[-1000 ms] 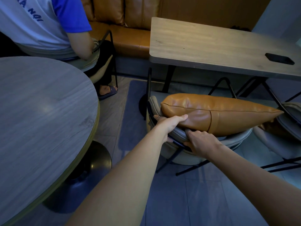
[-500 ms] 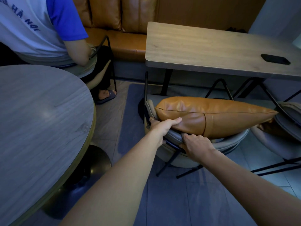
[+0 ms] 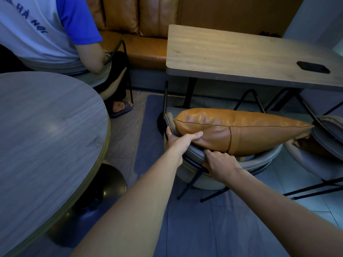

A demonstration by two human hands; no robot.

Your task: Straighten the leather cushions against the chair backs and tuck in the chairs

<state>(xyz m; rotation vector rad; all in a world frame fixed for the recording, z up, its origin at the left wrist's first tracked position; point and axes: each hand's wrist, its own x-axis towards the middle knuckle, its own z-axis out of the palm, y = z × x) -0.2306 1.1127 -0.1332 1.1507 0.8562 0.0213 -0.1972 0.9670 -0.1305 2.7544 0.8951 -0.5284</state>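
Observation:
A tan leather cushion (image 3: 246, 130) lies lengthwise along the curved grey backrest of a chair (image 3: 259, 161) with black metal legs. The chair stands under the near edge of a rectangular wooden table (image 3: 232, 54). My left hand (image 3: 179, 140) grips the left part of the backrest, thumb pressed on the cushion's lower edge. My right hand (image 3: 220, 164) holds the backrest's rim just below the cushion's seam. A second grey chair (image 3: 330, 138) stands at the far right with another tan cushion (image 3: 306, 145) partly hidden on it.
A round grey table (image 3: 46, 136) on a metal pedestal fills the left. A person in a white and blue shirt (image 3: 46, 34) sits behind it on a chair. A tan leather bench (image 3: 133, 47) runs along the back wall. A black phone (image 3: 312, 67) lies on the wooden table.
The chair with its cushion has slid forward, further under the wooden table, with both hands still on the backrest. My left thumb now rests further across the cushion.

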